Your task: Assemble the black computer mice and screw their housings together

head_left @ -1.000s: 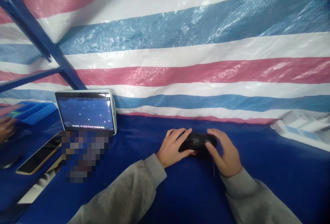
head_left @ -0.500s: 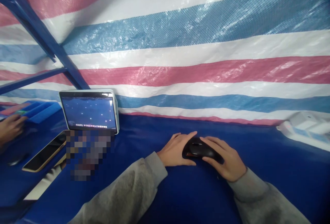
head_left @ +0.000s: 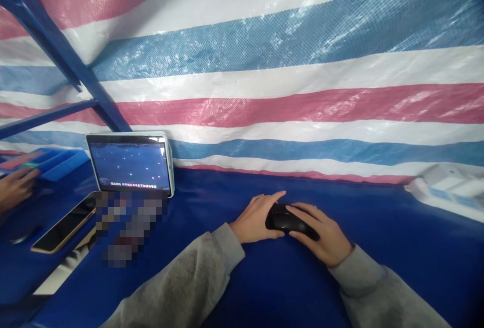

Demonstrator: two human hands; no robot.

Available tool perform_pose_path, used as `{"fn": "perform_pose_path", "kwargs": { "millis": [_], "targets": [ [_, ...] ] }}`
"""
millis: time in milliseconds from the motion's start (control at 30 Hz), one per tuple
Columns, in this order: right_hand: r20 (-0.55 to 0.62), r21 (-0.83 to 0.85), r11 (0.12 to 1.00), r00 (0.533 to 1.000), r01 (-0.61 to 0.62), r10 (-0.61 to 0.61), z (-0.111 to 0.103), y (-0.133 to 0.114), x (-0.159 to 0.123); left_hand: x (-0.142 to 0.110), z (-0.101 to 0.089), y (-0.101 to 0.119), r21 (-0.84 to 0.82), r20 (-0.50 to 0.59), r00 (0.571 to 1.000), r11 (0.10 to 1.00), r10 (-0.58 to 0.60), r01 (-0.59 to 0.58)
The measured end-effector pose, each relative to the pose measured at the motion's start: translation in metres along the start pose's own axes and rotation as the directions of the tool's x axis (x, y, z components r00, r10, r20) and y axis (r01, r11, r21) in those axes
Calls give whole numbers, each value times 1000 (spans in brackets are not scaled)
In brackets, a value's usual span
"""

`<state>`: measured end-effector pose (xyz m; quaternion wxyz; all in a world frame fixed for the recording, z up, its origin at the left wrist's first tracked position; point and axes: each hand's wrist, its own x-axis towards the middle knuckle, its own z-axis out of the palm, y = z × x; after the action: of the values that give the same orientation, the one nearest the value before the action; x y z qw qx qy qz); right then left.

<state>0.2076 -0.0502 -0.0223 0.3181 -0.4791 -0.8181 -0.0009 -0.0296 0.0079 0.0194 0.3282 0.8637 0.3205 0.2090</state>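
A glossy black computer mouse [head_left: 289, 221] rests on the blue table surface, between my two hands. My left hand [head_left: 257, 219] bends round its left end, thumb along the near side and index finger stretched past the far side. On the right part of the mouse lies my right hand [head_left: 323, 232], with fingers over the top and far side and the thumb at the near edge. Both palms hide portions of the mouse.
At the left, a tablet [head_left: 130, 164] stands upright with its screen lit. A phone [head_left: 66, 222] lies before it, beside a pixelated patch. Another person's hand [head_left: 17, 189] is near a blue tray [head_left: 66, 161]. A white device [head_left: 448, 189] sits far right, before striped sheeting [head_left: 283, 106].
My right hand has shifted left over the mouse, covering it differently. The mouse has moved or turned slightly to the left. My left hand stays nearly in place.
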Motion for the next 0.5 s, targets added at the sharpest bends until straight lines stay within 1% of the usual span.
{"fn": "perform_pose_path", "kwargs": {
  "millis": [133,300,500],
  "targets": [
    [1,18,1000,1000,11,-11,2,-2,1,0,0,1,-3,14,1000,1000,-2,2],
    [-1,40,999,1000,11,-11,4,-3,2,0,-1,2,9,-7,1000,1000,-1,1],
    [14,37,999,1000,-1,0,5,-5,1,0,0,2,19,-1,1000,1000,-1,1]
  ]
}}
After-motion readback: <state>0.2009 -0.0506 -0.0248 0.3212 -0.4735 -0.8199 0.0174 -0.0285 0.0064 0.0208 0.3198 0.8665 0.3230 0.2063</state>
